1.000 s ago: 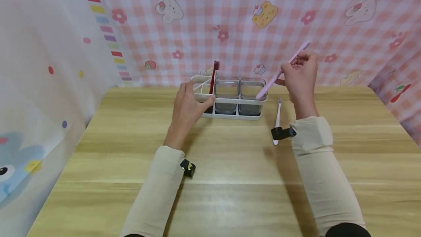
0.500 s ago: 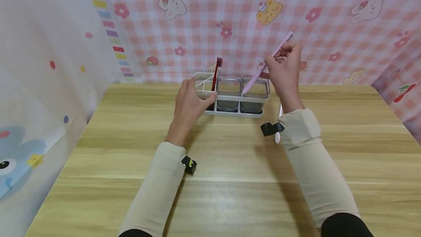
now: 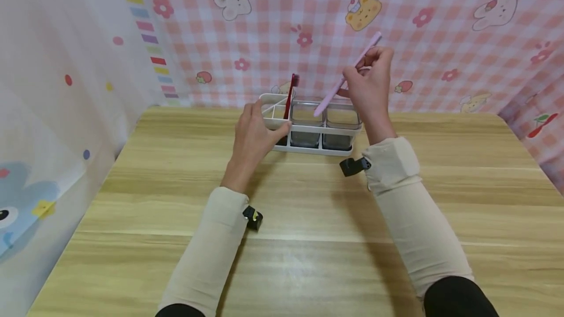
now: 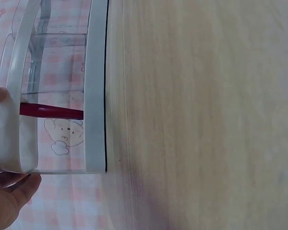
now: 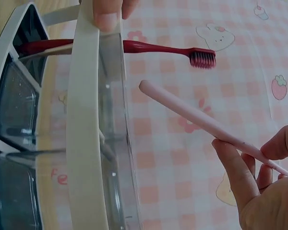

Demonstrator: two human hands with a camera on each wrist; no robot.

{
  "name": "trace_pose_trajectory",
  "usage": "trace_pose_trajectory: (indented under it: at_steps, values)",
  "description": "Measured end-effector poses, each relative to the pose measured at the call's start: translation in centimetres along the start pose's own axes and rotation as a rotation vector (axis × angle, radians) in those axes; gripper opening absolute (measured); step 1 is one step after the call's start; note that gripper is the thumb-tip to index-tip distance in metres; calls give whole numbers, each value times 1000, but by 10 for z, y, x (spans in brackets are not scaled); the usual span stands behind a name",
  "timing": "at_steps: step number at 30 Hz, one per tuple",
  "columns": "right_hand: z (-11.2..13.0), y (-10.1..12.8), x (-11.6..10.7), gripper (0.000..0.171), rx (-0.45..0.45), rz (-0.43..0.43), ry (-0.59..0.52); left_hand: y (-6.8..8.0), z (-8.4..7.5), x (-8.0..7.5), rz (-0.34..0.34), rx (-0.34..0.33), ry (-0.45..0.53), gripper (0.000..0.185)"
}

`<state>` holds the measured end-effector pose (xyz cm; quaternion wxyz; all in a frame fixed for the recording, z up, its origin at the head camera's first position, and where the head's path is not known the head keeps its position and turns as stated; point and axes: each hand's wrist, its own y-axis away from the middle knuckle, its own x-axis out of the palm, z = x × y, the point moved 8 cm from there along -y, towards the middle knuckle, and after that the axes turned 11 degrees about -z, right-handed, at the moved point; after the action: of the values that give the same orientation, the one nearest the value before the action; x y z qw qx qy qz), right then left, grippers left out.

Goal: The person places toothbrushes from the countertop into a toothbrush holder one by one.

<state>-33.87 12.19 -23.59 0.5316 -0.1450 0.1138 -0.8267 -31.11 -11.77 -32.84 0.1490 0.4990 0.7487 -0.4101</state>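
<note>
1. Left hand (image 3: 254, 136) grips the left end of the white holder (image 3: 308, 126), thumb over the near rim, fingers curled round the end wall; the left wrist view shows skin on the rim.
2. Right hand (image 3: 367, 82) pinches a pink toothbrush (image 3: 345, 76) near its upper end, fingers curled round the handle. The brush is tilted, its lower tip in the air over the middle clear cup (image 3: 305, 116), touching nothing as far as I can tell.
3. Red toothbrush (image 3: 289, 96) stands upright in the holder's left compartment, bristles up, just beside the left thumb.
4. Holder sits on the wooden counter (image 3: 308, 219) near the checked pink backdrop (image 3: 440, 38). Right clear cup (image 3: 342, 117) looks empty.
5. Risk: the pink tip comes in at a slant, so it may catch a cup rim or the divider and skid off instead of dropping in.
6. Risk: the pinch sits high on a long handle, so a knock at the low end may twist the brush out of the fingers.
7. Risk: the holder looks light, so a push may tip it if the left grip slackens, and the red brush could topple.
</note>
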Motion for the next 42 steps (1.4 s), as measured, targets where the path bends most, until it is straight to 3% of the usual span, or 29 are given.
trace_pose_trajectory:
  at_steps: [22,42]
  values:
    - [-2,13,38,34,1,107,35,1,0,0,4,-1,16,81]
    - [-3,27,58,35,-11,174,57,0,0,0,8,-7,-4,83]
